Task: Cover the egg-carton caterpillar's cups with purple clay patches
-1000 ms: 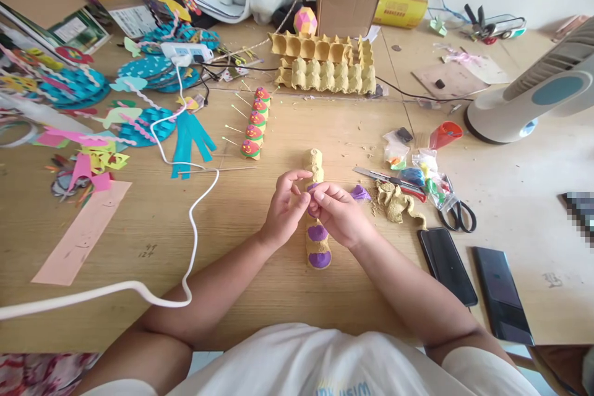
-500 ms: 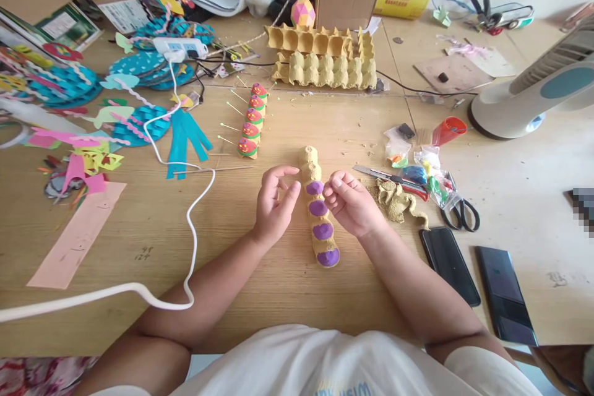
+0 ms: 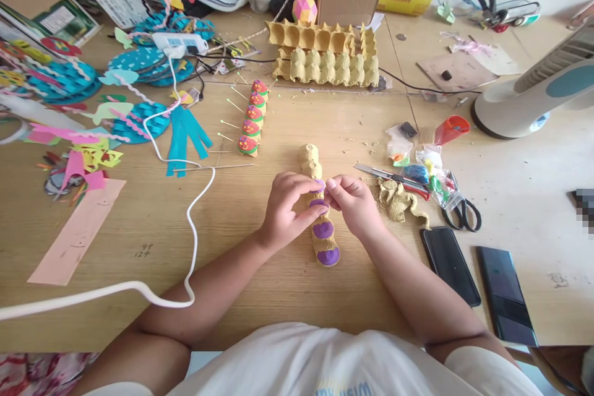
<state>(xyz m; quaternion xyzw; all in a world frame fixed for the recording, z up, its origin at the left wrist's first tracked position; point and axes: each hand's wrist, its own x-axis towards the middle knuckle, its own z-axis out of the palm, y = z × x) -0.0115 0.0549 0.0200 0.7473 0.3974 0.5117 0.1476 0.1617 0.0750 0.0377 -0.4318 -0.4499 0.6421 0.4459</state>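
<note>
A strip cut from an egg carton lies lengthwise in front of me, with purple clay pressed on several of its bumps and the far ones bare. My left hand is over the strip's left side, thumb and fingers apart around a purple bump. On the other side my right hand is pinched closed near the same bump. Whatever sits between its fingertips is too small to make out. Farther back stands a finished-looking caterpillar strip with red and green bumps, little faces and pin-like feelers.
To the right lie a craft knife, torn carton scraps, bags of coloured clay, black scissors and a phone. A white cable winds across the left side. Egg cartons and a fan stand farther back.
My left hand has moved right, over the carton strip and close to my right hand. The right hand stays pinched and has shifted only slightly.
</note>
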